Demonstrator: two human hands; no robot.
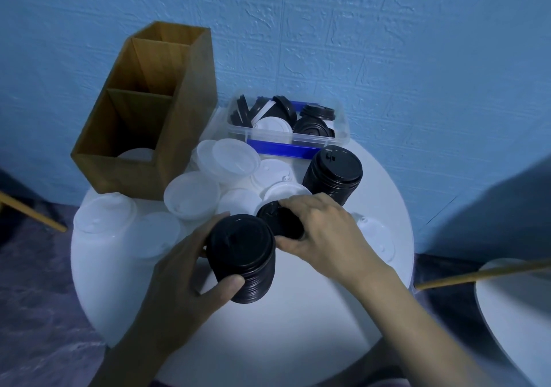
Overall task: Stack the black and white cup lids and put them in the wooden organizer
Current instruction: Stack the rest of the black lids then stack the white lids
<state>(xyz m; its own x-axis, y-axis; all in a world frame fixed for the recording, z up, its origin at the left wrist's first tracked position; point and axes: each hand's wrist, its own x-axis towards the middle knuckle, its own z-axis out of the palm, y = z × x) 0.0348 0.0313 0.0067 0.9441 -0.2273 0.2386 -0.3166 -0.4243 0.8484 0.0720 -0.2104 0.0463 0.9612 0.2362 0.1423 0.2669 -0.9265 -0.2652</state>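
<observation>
**Black lids: two stacks in hand**

Left hand [190, 270] grips tall black lid stack [243, 257], fingers wrapped round it, above white table [298, 312]. Right hand [322, 231] curls round a smaller black stack [277, 219] just behind. White lids [229, 160] loose beside wooden organizer [190, 124].

Black lids [241, 255], white lids [192, 196], brown organizer [190, 112], blue wall [417, 58].

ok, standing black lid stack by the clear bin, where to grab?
Probably wrap the black lid stack round its ribbed side wall, coming from the right: it stands upright, white lids crowd its left and the clear bin sits behind.
</observation>
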